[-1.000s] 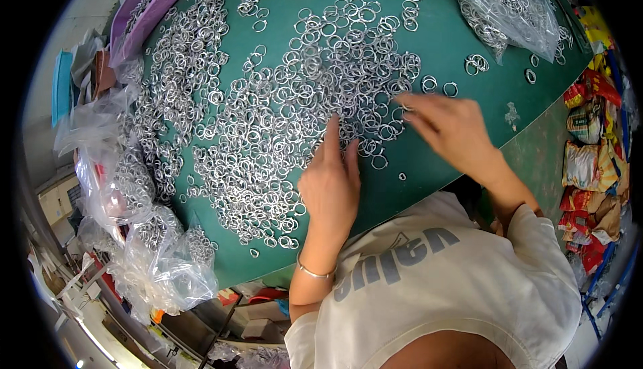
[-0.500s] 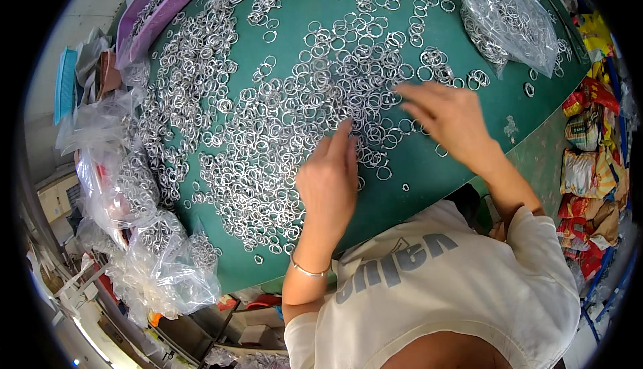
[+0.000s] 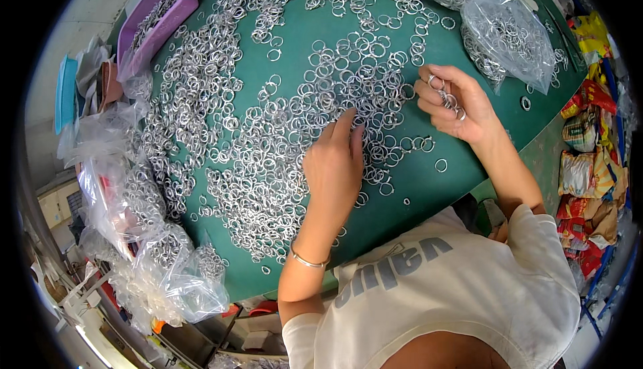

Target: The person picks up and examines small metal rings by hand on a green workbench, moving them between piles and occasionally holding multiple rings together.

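Observation:
A wide heap of loose silver rings [image 3: 268, 161] covers the middle of the green table. My left hand [image 3: 333, 161], with a bangle on its wrist, rests at the heap's near right side. Its index finger and thumb point into the rings, slightly apart, and nothing shows between them. To the right, my right hand [image 3: 462, 104] is raised off the table with the palm turned up. Its curled fingers hold several silver rings [image 3: 447, 99]. A single ring [image 3: 441, 165] lies below that hand, apart from the heap.
A second band of rings [image 3: 194, 88] runs along the left. Beyond it stands a purple basket [image 3: 167, 24] with small metal pieces. Clear bags of rings lie at the far right [image 3: 506, 34] and along the left edge [image 3: 151, 235]. Colourful packages [image 3: 589, 168] line the right side.
My right hand has lifted, turned palm up and now holds rings; the small cluster that lay beside it is gone from the table. My left hand has shifted only slightly.

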A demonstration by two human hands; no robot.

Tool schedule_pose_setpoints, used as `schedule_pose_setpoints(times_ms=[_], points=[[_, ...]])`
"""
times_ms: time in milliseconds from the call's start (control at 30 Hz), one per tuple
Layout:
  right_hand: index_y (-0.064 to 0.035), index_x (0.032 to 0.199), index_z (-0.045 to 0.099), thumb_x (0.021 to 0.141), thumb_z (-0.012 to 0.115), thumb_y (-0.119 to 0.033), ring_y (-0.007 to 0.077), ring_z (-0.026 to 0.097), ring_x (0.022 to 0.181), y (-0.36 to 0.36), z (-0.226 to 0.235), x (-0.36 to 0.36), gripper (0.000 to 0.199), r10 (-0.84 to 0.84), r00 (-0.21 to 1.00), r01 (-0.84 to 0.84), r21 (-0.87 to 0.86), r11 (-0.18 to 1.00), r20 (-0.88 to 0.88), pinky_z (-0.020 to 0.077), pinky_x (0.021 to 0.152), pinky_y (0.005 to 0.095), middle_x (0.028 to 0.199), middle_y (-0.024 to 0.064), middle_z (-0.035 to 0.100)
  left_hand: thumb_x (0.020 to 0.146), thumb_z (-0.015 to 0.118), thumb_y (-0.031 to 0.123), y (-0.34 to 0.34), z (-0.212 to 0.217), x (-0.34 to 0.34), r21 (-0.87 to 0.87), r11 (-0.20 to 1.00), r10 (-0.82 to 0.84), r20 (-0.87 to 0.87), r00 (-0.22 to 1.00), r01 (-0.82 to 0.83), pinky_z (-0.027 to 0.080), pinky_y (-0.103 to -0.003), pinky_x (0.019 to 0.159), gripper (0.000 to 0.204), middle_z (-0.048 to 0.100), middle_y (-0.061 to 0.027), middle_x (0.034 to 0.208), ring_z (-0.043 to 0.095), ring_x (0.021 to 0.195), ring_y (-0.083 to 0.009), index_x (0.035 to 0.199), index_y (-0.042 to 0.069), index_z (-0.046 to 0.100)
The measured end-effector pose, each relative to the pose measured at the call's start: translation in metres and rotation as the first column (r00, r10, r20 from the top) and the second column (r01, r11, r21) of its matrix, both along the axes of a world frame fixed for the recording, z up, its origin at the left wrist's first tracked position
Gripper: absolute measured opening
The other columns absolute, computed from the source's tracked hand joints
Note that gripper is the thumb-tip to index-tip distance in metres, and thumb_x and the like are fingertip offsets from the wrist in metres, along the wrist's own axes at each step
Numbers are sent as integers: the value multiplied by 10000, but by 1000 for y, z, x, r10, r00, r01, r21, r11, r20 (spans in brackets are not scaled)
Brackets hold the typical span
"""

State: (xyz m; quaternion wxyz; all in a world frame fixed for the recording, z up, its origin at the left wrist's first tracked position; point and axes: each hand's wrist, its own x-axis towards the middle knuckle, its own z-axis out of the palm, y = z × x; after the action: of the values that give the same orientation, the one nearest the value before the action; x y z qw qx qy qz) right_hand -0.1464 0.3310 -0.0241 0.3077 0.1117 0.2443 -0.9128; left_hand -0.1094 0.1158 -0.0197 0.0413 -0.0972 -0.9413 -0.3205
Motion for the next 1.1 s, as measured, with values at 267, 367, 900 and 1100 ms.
schedule_pose_setpoints(times_ms=[267,367,900,1100], points=[[-15,842,607,854,578,-223,155,517,507,-1,-3,-11,210,328,716,516,783,346,-617,373,435,272,669,97,591,795,607,109,11,-7,-14,-191,970,-139,83,987,153,474,-380,536,155,618,-125,778,600,615,-311,939,54,623],[-28,905,619,833,578,-154,297,608,690,-14,0,-18,151,570,585,652,752,94,-578,474,593,359,817,132,647,795,598,88,9,-12,-5,-123,956,-260,73,963,267,477,-376,537,140,615,-126,780,601,613,-307,927,50,624],[-80,848,584,723,545,-67,290,609,647,-23,-6,-25,132,789,365,810,587,-8,-493,455,503,400,757,80,611,781,639,161,2,-12,-43,-133,991,14,2,1000,-14,460,-371,533,158,632,-143,743,605,607,-306,896,53,643],[-65,927,598,768,563,-101,240,594,622,-28,-10,-33,167,862,291,667,733,129,-416,448,524,361,701,86,561,786,625,122,-7,-8,-46,-96,992,82,-14,997,-83,422,-354,474,101,587,-111,620,554,495,-260,847,42,631]])
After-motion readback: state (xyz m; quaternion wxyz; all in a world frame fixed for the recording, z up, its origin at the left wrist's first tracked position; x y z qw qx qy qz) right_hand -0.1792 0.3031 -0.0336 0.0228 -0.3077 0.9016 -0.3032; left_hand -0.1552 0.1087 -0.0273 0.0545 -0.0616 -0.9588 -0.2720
